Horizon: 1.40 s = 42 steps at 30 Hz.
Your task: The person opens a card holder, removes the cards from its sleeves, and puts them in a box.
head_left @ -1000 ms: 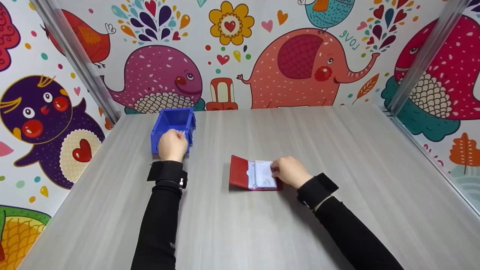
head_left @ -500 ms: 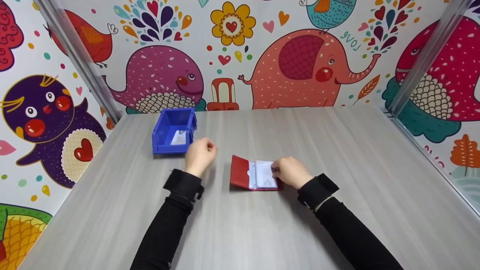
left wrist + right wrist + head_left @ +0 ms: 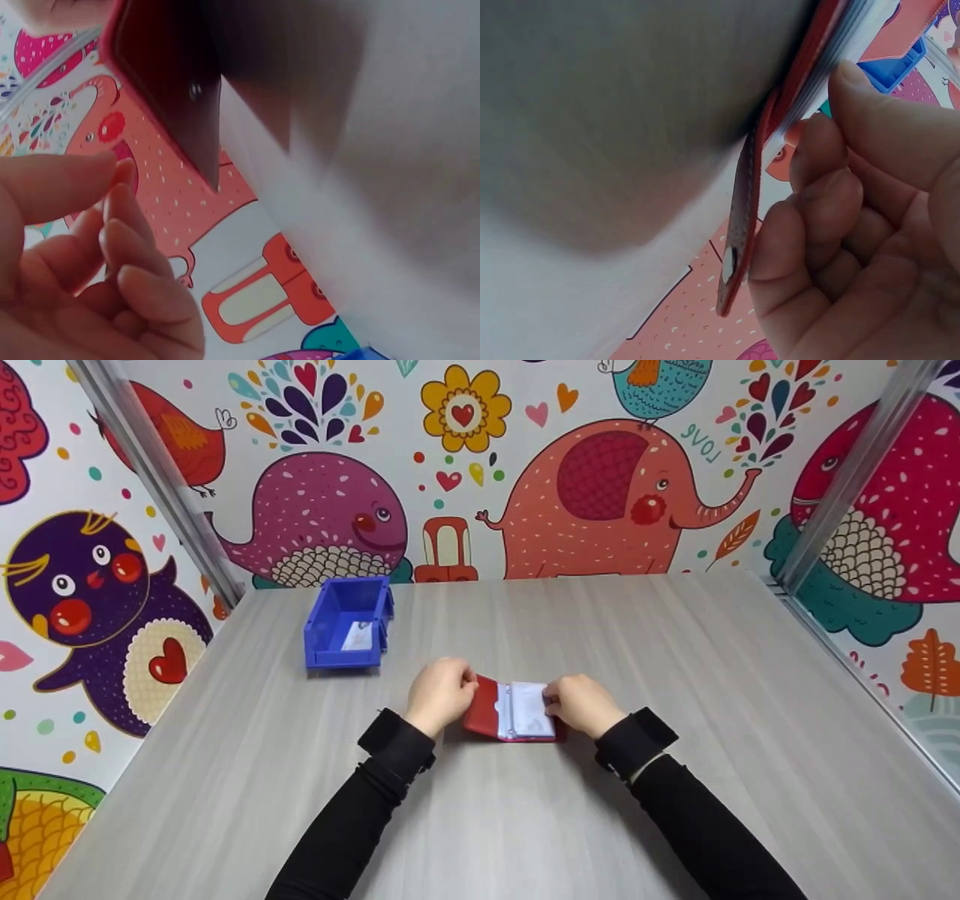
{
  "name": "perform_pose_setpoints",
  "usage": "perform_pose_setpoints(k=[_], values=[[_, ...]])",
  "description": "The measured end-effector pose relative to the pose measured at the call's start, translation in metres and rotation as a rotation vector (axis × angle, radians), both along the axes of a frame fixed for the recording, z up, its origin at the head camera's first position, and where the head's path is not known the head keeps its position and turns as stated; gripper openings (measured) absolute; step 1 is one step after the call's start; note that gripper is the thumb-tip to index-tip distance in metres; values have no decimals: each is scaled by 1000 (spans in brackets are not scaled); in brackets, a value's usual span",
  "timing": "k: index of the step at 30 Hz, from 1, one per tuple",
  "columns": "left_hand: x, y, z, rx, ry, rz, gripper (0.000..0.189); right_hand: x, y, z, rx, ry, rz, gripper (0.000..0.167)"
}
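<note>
A small red card holder point(image 3: 484, 709) with clear sleeve pages point(image 3: 531, 709) lies spread on the table, its left cover tilted up. My right hand point(image 3: 585, 705) pinches the page edges at its right side. In the right wrist view, the thumb point(image 3: 885, 124) presses on the stacked sleeves, and a snap strap point(image 3: 742, 217) hangs by the curled fingers. My left hand point(image 3: 442, 694) is at the left cover's outer edge. Seen from the left wrist, its thumb meets the curled index finger, beside the red cover point(image 3: 165, 90), with nothing visible between them.
A blue bin point(image 3: 341, 660) stands at the back left of the table point(image 3: 600, 825), with white cards point(image 3: 358, 636) inside. Walls point(image 3: 525, 472) printed with cartoon animals close off the back and sides.
My left hand has come out of the blue bin and moved right and toward me to the holder's left cover. The right hand has stayed on the pages.
</note>
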<state>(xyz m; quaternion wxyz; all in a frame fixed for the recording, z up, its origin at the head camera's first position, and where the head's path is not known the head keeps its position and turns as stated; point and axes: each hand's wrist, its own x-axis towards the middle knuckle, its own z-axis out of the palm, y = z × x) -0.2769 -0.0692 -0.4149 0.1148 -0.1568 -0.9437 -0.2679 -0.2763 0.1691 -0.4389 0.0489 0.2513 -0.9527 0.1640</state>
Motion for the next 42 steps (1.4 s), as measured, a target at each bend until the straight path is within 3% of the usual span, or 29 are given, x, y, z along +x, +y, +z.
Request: perform_pose_setpoints(k=[10, 26, 42], values=[[4, 4, -9, -100, 22, -47, 7, -1, 0, 0, 3, 17, 11, 23], [9, 5, -16, -130, 38, -66, 11, -2, 0, -2, 11, 1, -17, 20], [9, 5, -21, -178, -87, -62, 13, -2, 0, -2, -11, 0, -20, 17]])
